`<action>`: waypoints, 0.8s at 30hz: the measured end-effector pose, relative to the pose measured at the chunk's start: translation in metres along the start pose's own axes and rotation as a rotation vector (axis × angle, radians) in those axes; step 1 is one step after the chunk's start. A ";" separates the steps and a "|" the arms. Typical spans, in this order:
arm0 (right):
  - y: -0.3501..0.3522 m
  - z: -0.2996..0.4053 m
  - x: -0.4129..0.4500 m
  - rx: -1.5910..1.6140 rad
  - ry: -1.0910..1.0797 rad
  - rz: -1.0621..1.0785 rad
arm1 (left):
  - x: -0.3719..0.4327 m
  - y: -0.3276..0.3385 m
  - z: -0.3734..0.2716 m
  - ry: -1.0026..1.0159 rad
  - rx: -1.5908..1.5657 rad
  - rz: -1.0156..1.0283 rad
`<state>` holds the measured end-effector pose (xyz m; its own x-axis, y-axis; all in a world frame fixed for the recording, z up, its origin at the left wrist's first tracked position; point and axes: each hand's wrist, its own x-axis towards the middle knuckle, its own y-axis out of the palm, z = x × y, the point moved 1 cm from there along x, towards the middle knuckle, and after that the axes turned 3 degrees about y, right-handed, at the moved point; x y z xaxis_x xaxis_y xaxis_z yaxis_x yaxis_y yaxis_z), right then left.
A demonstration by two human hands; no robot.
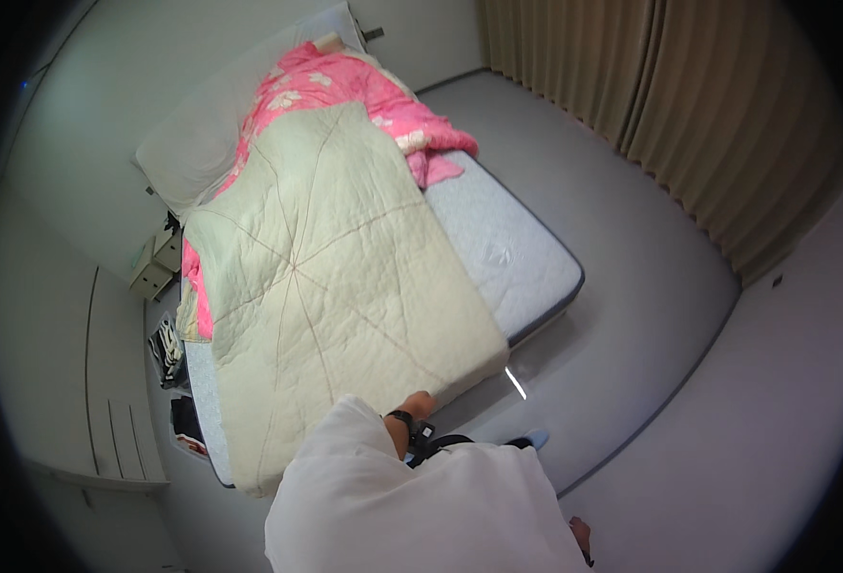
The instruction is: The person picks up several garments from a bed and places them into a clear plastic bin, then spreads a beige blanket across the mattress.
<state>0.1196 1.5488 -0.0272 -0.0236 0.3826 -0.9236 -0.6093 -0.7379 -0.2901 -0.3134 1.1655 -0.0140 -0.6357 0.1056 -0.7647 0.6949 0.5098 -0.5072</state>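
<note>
A cream quilt (364,286) with stitched lines radiating from one point covers much of the bed and drops over its foot end. My left hand (416,405), with a dark band and a small black device (424,431) at the wrist, is curled at the quilt's near edge; its fingertips are hidden. Low at my right side hangs my right hand (580,533), away from the bed and partly covered by my white shirt (421,508). Beneath the quilt, a pink flowered blanket (364,82) lies bunched toward the headboard. The bare mattress (504,251) shows along the right side.
A padded headboard (199,143) stands against the wall. Left of the bed are a small bedside cabinet (153,268) and bins of folded clothes (167,351). Beige curtains (650,93) hang at the right, beyond the grey floor (629,301).
</note>
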 end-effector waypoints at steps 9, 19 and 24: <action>-0.079 0.334 0.064 -0.073 -0.389 -0.017 | 0.060 0.068 -0.273 0.503 -0.076 -0.028; -0.150 0.613 0.127 -0.433 -0.400 0.022 | 0.241 0.089 -0.368 0.107 -0.060 -0.429; -0.119 0.756 0.135 -0.503 -0.378 0.056 | 0.282 0.022 -0.482 0.088 -0.525 -0.296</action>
<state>-0.4103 2.1087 0.0718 -0.3794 0.4378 -0.8151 -0.1539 -0.8986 -0.4109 -0.6390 1.6184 -0.0492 -0.8175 -0.0456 -0.5741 0.2402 0.8789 -0.4120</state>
